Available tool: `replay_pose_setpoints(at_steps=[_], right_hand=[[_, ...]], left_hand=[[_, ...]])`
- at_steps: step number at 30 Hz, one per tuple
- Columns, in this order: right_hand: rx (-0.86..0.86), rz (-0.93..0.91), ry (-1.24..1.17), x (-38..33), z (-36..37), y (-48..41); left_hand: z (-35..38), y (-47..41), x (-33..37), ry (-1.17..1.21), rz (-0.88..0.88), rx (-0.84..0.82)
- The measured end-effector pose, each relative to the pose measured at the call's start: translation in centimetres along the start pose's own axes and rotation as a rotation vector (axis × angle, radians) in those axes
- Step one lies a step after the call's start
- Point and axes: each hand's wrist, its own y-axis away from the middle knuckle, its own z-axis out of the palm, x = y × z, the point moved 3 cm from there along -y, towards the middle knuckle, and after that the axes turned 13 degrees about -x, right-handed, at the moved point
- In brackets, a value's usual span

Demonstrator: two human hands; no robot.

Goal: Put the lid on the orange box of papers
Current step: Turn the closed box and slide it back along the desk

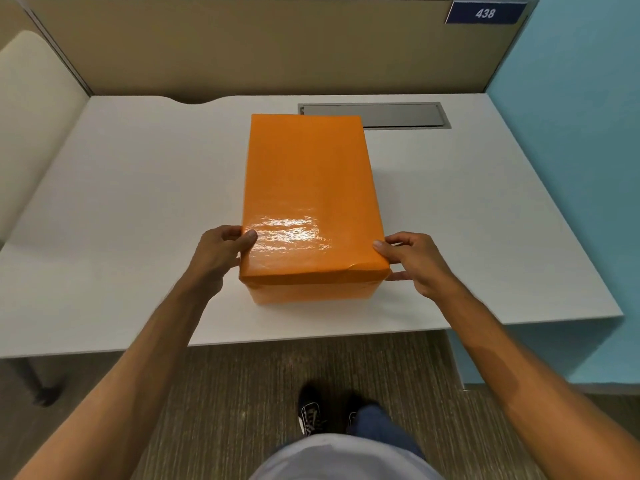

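A glossy orange lid (308,188) covers the orange box (311,292), which stands on the white desk (121,202) near its front edge. Only a strip of the box's front wall shows below the lid; the papers inside are hidden. My left hand (221,254) grips the lid's near left corner, thumb on top and fingers down the side. On the near right corner sits my right hand (415,261), thumb on the lid's top and fingers along its side.
A grey cable hatch (405,114) is set into the desk behind the box. A beige partition (242,46) with a blue sign reading 438 closes the back. A blue wall (571,168) stands at the right, a pale chair (31,116) at the left.
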Motion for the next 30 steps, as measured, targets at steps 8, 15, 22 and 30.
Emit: replay_pose_setpoints(at_steps=[8, 15, 22, 30], right_hand=[[-0.105, -0.051, -0.048, -1.1, -0.2, -2.2], [-0.027, -0.166, 0.036, -5.0, -1.4, -8.6], [0.013, -0.222, 0.157, -9.7, -2.9, -16.2], [0.08, -0.277, 0.355, -14.2, -4.1, -22.5]], left_hand=[[-0.9, -2.3, 0.9, 0.071, -0.119, -0.145], [-0.9, -6.6, 4.1, 0.054, -0.065, -0.089], [-1.8, -12.8, 8.1, 0.097, -0.081, -0.048], [-2.5, -19.1, 11.3, 0.042, -0.114, 0.068]])
